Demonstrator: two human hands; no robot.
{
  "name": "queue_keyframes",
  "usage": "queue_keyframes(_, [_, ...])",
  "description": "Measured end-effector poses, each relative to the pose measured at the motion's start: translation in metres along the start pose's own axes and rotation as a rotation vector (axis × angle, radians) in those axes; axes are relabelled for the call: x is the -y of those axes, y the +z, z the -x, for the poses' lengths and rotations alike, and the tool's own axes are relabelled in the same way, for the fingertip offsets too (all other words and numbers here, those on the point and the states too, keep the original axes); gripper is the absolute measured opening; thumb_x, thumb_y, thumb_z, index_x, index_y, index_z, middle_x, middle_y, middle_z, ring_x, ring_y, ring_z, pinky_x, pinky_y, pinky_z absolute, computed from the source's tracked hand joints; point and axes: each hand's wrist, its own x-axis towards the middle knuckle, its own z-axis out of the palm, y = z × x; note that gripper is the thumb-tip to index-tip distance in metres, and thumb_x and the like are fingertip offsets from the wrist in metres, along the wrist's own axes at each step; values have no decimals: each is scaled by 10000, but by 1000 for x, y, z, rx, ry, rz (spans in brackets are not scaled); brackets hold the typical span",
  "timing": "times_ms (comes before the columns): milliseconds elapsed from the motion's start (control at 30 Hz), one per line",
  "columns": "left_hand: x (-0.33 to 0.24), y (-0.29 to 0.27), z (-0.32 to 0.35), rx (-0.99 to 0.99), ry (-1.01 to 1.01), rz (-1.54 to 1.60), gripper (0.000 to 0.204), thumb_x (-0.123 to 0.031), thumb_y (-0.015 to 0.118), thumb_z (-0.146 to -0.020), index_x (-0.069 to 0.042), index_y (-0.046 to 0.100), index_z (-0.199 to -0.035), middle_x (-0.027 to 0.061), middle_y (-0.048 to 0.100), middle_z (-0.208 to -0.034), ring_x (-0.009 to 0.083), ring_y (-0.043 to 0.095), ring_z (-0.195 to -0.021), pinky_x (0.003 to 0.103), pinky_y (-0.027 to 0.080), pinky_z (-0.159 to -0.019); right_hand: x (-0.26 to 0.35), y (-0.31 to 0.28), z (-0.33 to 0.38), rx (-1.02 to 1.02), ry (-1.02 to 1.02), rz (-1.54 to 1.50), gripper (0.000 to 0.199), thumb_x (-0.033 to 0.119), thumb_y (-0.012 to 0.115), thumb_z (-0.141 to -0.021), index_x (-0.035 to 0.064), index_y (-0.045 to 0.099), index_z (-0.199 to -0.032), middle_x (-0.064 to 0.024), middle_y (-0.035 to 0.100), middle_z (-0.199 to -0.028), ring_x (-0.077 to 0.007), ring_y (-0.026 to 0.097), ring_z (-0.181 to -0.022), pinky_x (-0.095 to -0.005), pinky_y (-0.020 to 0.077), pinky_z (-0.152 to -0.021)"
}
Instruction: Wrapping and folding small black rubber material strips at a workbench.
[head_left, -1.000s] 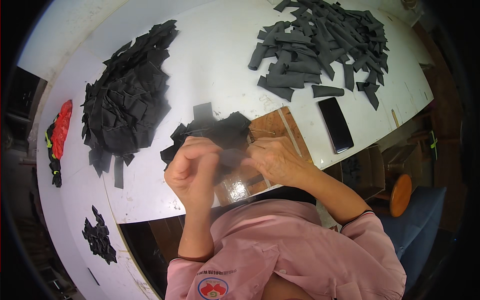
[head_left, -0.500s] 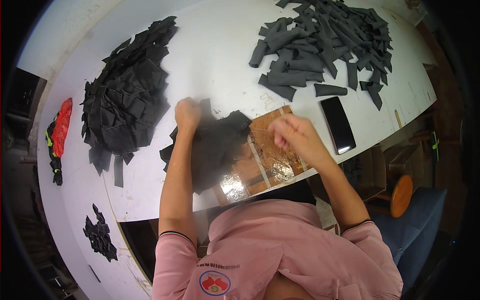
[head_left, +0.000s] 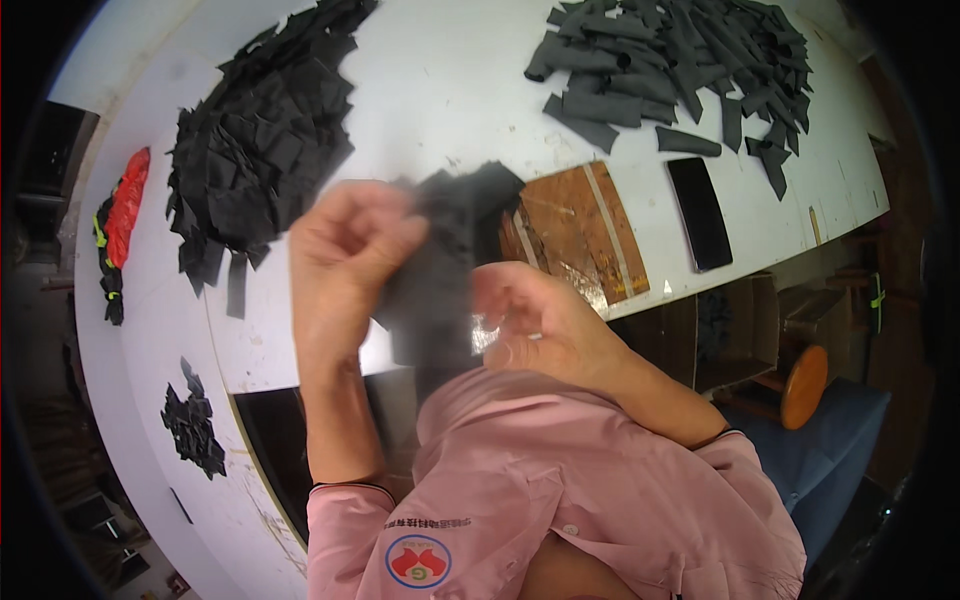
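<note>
In front of my chest a black fabric piece (head_left: 432, 290) hangs raised and motion-blurred. My left hand (head_left: 350, 245) pinches its upper left edge between thumb and fingers. At the fabric's right edge is my right hand (head_left: 545, 320), fingers curved and thumb apart; blur hides whether the fingertips touch the cloth. Behind the raised piece, a stack of black fabric pieces (head_left: 498, 188) lies partly hidden on the table, overlapping a brown board (head_left: 575, 225) crossed by pale strips.
A large heap of flat black pieces (head_left: 255, 160) lies at left, a heap of rolled dark grey pieces (head_left: 640, 80) at far right. A phone (head_left: 700, 215) rests near the right edge. A small black pile (head_left: 193, 420) and a red bag (head_left: 128, 215) sit far left. A wooden stool (head_left: 803, 388) stands right.
My left hand has come up and nearer with a black piece lifted in it. My right hand has moved left and nearer to that piece, its fingers loosened. The view has shifted slightly.
</note>
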Motion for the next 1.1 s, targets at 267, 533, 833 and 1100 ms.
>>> queue_keyframes(267, [39, 33, 40, -144, -83, 248, 316, -68, 594, -769, -10, 481, -1058, 76, 584, -905, 86, 525, -810, 193, 424, -640, -13, 8, 18, 26, 394, -449, 161, 192, 578, -823, 33, 605, -824, 42, 549, -657, -8, 457, -574, -165, 368, -498])
queue_keyframes(533, [55, 44, 91, -97, -174, 376, 274, -64, 582, -770, 30, 504, -1015, 91, 588, -803, 164, 571, -667, 258, 453, -639, -15, 11, 17, -203, 259, -506, 246, 260, 503, -868, 49, 567, -760, 32, 543, -652, -9, 438, -550, -168, 344, -473])
queue_keyframes(833, [58, 44, 87, -94, -244, 435, 114, -73, 576, -797, 10, 566, -876, 80, 597, -755, 138, 552, -600, 243, 457, -599, -24, 13, 20, -244, 300, -485, 306, 280, 508, -865, 64, 535, -650, 42, 492, -578, -5, 407, -502, -162, 321, -445])
queue_keyframes(1100, [61, 43, 87, -62, -204, 546, 110, -69, 567, -805, 16, 572, -875, 95, 600, -752, 142, 544, -606, 276, 472, -636, -11, 12, 16, -198, 472, -768, 322, 286, 506, -863, 37, 546, -663, -14, 525, -593, -67, 458, -485, -200, 352, -459])
